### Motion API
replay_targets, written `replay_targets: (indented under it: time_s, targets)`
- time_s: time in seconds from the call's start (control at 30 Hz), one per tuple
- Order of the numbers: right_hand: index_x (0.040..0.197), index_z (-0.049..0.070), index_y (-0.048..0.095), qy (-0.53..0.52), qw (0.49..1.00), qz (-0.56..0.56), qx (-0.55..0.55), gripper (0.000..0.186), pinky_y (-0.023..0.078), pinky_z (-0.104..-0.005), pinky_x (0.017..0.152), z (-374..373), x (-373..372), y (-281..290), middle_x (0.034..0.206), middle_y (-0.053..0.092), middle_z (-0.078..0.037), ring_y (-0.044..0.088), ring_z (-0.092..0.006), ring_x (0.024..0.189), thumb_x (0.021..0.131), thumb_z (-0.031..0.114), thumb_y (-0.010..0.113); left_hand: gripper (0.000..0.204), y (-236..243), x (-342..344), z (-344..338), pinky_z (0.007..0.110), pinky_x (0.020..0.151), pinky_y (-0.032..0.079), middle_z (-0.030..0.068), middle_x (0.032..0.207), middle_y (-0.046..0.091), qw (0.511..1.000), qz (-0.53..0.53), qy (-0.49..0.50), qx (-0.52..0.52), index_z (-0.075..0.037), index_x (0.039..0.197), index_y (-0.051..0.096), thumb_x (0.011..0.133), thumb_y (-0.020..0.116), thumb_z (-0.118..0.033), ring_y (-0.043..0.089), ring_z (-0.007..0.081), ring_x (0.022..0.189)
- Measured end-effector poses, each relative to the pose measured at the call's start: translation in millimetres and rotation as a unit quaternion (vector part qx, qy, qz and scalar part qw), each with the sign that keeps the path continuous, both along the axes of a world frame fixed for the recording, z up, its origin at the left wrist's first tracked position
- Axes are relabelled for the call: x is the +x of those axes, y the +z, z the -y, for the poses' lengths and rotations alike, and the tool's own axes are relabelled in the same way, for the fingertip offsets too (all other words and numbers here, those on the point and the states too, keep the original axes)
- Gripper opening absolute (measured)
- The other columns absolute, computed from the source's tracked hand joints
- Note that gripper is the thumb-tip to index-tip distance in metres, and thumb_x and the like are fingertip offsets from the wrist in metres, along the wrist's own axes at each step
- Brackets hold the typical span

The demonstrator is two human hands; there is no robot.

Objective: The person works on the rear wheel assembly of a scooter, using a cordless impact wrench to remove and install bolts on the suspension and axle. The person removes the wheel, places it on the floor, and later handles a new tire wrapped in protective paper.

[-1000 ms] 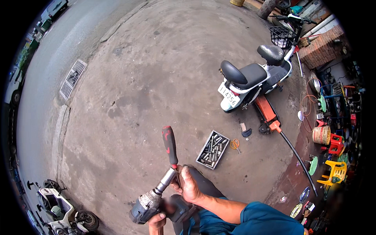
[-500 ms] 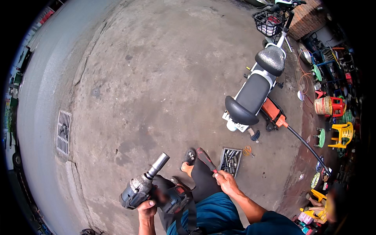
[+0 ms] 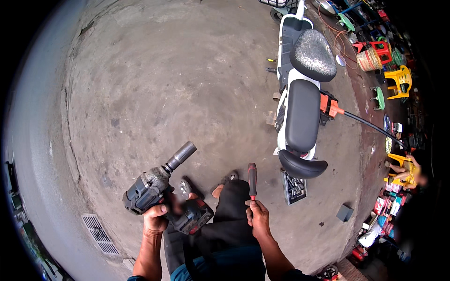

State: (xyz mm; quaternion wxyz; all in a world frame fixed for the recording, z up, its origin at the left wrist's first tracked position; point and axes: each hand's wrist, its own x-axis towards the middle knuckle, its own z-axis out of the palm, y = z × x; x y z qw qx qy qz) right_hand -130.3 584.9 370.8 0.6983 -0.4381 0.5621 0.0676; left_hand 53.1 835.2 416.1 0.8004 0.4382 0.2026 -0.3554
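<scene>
A cordless impact wrench (image 3: 149, 189) with a long metal socket (image 3: 180, 156) on its nose is held in my left hand (image 3: 155, 220); the socket points up and to the right. My right hand (image 3: 259, 219) grips a screwdriver (image 3: 252, 180) near its shaft end, the red and black handle standing away from me. Ahead on the right is a white electric scooter (image 3: 300, 117) with a dark seat. An open tray (image 3: 302, 195) of metal sockets lies on the ground under its tail, right of my right hand.
A red floor jack (image 3: 330, 106) with a long black handle reaches under the scooter from the right. A small grey box (image 3: 345, 213) sits on the concrete. Along the right edge are a yellow chair (image 3: 400, 82), a green stool (image 3: 378, 98) and a seated person (image 3: 407, 171). A drain grate (image 3: 100, 234) lies at lower left.
My view has turned and come closer to the scooter, which now appears larger. Both hands keep hold of the impact wrench and the screwdriver; the screwdriver now stands more upright.
</scene>
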Motion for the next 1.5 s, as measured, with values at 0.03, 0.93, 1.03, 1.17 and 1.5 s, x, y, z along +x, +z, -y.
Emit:
replay_targets:
  time_s: [0.03, 0.93, 1.03, 1.17, 1.5]
  targets:
    - [0.104, 0.003, 0.060, -0.030, 0.999, 0.019, 0.003, 0.031, 0.029, -0.0216, 0.042, -4.8, 13.1, -2.8, 0.063, 0.045, 0.002, 0.039, -0.0052, 0.049, 0.099, 0.032, 0.054, 0.065, -5.6, 27.8, 10.6, 0.034, 0.072, 0.055, 0.0096, 0.095, 0.060, 1.000, 0.004, -0.022, 0.012, 0.003, 0.118, 0.055, 0.058, 0.069, -0.016, 0.061, 0.0233, 0.081]
    - [0.099, 0.016, 0.067, 0.391, 0.758, -0.224, -0.472, 0.015, 0.041, -0.0410, 0.091, 166.8, 155.5, -476.9, 0.095, 0.062, -0.004, 0.056, -0.0234, 0.100, 0.091, 0.024, 0.058, 0.042, -466.1, 323.4, 302.6, 0.036, 0.062, 0.051, 0.0079, 0.081, 0.061, 0.909, -0.056, -0.411, 0.050, -0.003, 0.109, 0.058, 0.073, 0.068, -0.021, 0.060, 0.0208, 0.064]
    - [0.099, 0.017, 0.069, 0.394, 0.735, -0.176, -0.523, 0.015, 0.038, -0.0392, 0.092, 193.7, 141.2, -516.8, 0.093, 0.060, -0.002, 0.054, -0.0220, 0.099, 0.089, 0.024, 0.060, 0.044, -538.0, 320.3, 310.1, 0.037, 0.062, 0.052, 0.0083, 0.082, 0.062, 0.907, -0.058, -0.417, 0.030, -0.002, 0.111, 0.058, 0.073, 0.067, -0.021, 0.061, 0.0215, 0.065]
    - [0.102, 0.017, 0.070, 0.412, 0.707, -0.145, -0.556, 0.017, 0.036, -0.0375, 0.093, 221.1, 114.4, -542.1, 0.090, 0.058, -0.001, 0.052, -0.0214, 0.098, 0.089, 0.022, 0.060, 0.045, -614.0, 311.8, 322.5, 0.040, 0.063, 0.054, 0.0097, 0.083, 0.063, 0.892, -0.103, -0.439, -0.033, -0.003, 0.111, 0.057, 0.072, 0.068, -0.024, 0.062, 0.0230, 0.065]
    - [0.105, 0.012, 0.070, 0.402, 0.672, -0.161, -0.600, 0.021, 0.036, -0.0368, 0.095, 217.4, 111.9, -558.8, 0.090, 0.057, -0.003, 0.052, -0.0222, 0.098, 0.089, 0.015, 0.056, 0.041, -676.9, 303.3, 336.5, 0.042, 0.061, 0.053, 0.0104, 0.081, 0.062, 0.887, -0.092, -0.452, -0.003, -0.007, 0.109, 0.057, 0.082, 0.065, -0.036, 0.061, 0.0231, 0.064]
